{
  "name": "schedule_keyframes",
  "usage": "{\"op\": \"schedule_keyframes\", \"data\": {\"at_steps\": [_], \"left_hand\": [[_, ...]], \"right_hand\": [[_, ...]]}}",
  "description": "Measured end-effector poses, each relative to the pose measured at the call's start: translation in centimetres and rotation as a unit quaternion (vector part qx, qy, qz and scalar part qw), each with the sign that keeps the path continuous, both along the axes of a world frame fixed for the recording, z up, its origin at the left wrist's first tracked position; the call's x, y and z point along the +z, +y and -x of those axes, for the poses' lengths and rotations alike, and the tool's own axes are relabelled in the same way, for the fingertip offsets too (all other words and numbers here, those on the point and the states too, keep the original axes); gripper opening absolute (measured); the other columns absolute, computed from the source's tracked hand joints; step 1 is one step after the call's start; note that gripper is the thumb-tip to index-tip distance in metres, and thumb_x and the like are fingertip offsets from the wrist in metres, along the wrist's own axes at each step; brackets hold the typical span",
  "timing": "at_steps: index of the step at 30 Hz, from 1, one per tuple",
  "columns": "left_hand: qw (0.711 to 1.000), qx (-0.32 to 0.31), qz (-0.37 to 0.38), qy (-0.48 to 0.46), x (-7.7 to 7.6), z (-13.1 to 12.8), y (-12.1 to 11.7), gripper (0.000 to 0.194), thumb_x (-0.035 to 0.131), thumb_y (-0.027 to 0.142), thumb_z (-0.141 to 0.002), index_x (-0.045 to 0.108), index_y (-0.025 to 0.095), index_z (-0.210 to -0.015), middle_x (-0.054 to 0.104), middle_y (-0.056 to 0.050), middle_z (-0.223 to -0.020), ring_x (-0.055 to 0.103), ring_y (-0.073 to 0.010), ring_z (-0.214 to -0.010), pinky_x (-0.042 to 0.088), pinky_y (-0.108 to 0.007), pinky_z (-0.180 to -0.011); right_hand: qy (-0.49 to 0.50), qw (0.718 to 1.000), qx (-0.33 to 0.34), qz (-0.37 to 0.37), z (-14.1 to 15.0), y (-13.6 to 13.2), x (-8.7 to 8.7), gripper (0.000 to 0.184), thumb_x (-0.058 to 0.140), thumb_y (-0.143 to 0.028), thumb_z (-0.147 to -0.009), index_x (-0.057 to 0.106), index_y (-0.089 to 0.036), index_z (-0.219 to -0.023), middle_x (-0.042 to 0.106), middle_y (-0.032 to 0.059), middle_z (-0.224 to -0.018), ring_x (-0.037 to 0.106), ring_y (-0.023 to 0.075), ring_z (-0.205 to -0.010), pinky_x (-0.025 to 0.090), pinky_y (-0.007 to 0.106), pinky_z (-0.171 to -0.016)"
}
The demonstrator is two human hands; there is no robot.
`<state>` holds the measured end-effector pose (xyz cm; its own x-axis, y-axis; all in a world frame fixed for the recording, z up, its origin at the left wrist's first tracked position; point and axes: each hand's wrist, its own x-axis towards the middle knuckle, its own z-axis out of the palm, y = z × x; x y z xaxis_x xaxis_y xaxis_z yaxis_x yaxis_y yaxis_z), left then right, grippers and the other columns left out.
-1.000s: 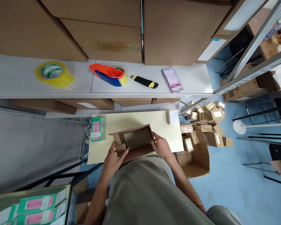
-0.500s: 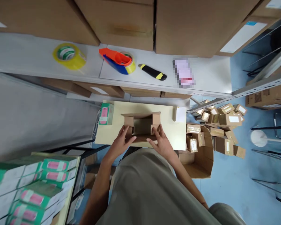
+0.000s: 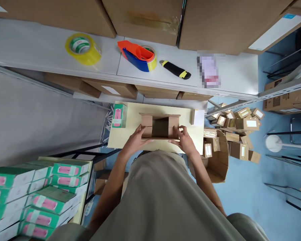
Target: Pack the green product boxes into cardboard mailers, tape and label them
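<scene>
Brown cardboard is clamped in your left hand (image 3: 135,142) at 8 o'clock and right hand (image 3: 186,141) at 4: the box (image 3: 160,128) on the cream table (image 3: 122,136). Its long axis runs 9 to 3; its opening faces up between end flaps. At 10 o'clock, a green-and-pink carton's (image 3: 119,115) label is illegible.

you've got a plain brown carton (image 3: 146,122) | cream table (image 3: 122,139) | super yellow tape roll (image 3: 91,57), green-and-white core (image 3: 79,45) | orange and blue dispenser (image 3: 135,58) | black cutter (image 3: 174,69) with yellow bits | your stacked boxes (image 3: 52,199) are green, pink, white
</scene>
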<state>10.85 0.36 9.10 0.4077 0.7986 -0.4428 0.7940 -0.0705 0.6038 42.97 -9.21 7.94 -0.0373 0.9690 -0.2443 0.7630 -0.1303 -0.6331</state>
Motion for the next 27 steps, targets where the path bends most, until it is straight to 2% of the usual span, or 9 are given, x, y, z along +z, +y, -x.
{"op": "schedule_keyframes", "data": {"at_steps": [2,6,9,11,13,16,19,24,27], "left_hand": [[1.0,0.018,-0.014,-0.006,-0.4,0.4,0.8,0.093,0.079,0.076,-0.095,0.055,0.022,-0.167,0.059,-0.02,-0.172,0.066,-0.0439,-0.151,0.056,-0.049,-0.121],[0.997,0.062,-0.048,0.002,-1.1,0.8,2.5,0.104,0.092,0.053,-0.094,0.037,0.02,-0.177,0.077,-0.021,-0.148,0.08,-0.0375,-0.121,0.062,-0.043,-0.101],[0.996,0.04,-0.083,-0.01,-1.4,0.8,3.5,0.099,0.086,0.03,-0.1,0.031,0.025,-0.182,0.082,-0.015,-0.136,0.082,-0.0276,-0.1,0.06,-0.037,-0.093],[0.995,0.028,-0.091,-0.026,-1.6,1.0,3.9,0.096,0.084,0.024,-0.1,0.033,0.03,-0.182,0.081,-0.011,-0.135,0.08,-0.0228,-0.089,0.059,-0.034,-0.089],[0.994,0.027,-0.099,-0.044,-1.8,1.4,4.0,0.087,0.083,0.021,-0.1,0.043,0.032,-0.177,0.081,-0.009,-0.134,0.079,-0.021,-0.086,0.058,-0.033,-0.086],[0.99,0.011,-0.12,-0.067,-2.5,2.2,3.8,0.056,0.078,0.024,-0.103,0.066,0.029,-0.157,0.08,-0.01,-0.134,0.079,-0.0225,-0.09,0.058,-0.033,-0.085],[0.986,0.009,-0.13,-0.107,-3.6,2.4,3.3,0.034,0.071,0.034,-0.109,0.074,0.027,-0.142,0.08,-0.011,-0.133,0.079,-0.0241,-0.095,0.058,-0.035,-0.086],[0.953,0.147,-0.112,-0.241,-6.4,1.3,3.2,0.027,0.068,0.046,-0.107,0.081,0.024,-0.118,0.08,-0.011,-0.116,0.078,-0.0244,-0.1,0.06,-0.036,-0.091],[0.911,0.251,-0.022,-0.326,-8.7,0.7,4.1,0.039,0.083,0.057,-0.092,0.079,0.021,-0.108,0.079,-0.012,-0.115,0.078,-0.0256,-0.103,0.061,-0.039,-0.097]], "right_hand": [[-0.004,1.0,-0.012,-0.012,0.2,0.4,-0.3,0.076,0.059,-0.078,-0.108,0.062,-0.029,-0.167,0.053,0.0196,-0.152,0.075,0.0376,-0.119,0.07,0.06,-0.104],[0.007,0.994,-0.105,-0.031,0.6,1.0,-1.3,0.07,0.052,-0.077,-0.111,0.07,-0.024,-0.154,0.063,0.018,-0.141,0.078,0.0287,-0.093,0.071,0.053,-0.091],[0.03,0.98,-0.19,-0.047,0.8,1.3,-2.0,0.08,0.053,-0.074,-0.111,0.05,-0.021,-0.171,0.072,0.0159,-0.13,0.078,0.0268,-0.083,0.07,0.048,-0.08],[0.029,0.979,-0.196,-0.054,0.9,1.3,-2.0,0.086,0.055,-0.069,-0.111,0.033,-0.024,-0.181,0.075,0.0142,-0.129,0.078,0.0262,-0.083,0.069,0.046,-0.079],[0.009,0.981,-0.184,-0.056,1.0,1.2,-1.9,0.083,0.056,-0.062,-0.112,0.03,-0.028,-0.183,0.074,0.0139,-0.134,0.078,0.0248,-0.082,0.068,0.044,-0.08],[-0.018,0.984,-0.167,-0.052,1.4,0.8,-1.7,0.065,0.055,-0.057,-0.113,0.051,-0.031,-0.173,0.071,0.0146,-0.142,0.079,0.0235,-0.083,0.068,0.042,-0.079],[-0.013,0.983,-0.17,-0.066,1.9,0.5,-2.2,0.051,0.055,-0.061,-0.114,0.074,-0.027,-0.146,0.068,0.0152,-0.147,0.077,0.0208,-0.081,0.068,0.042,-0.078],[0.109,0.949,-0.27,-0.118,1.9,1.4,-4.6,0.052,0.061,-0.073,-0.106,0.079,-0.025,-0.112,0.073,0.0132,-0.129,0.074,0.0228,-0.096,0.067,0.04,-0.085],[0.207,0.913,-0.345,-0.071,1.0,2.2,-6.4,0.064,0.076,-0.082,-0.09,0.075,-0.024,-0.117,0.076,0.0139,-0.128,0.074,0.0264,-0.106,0.067,0.045,-0.097]]}}
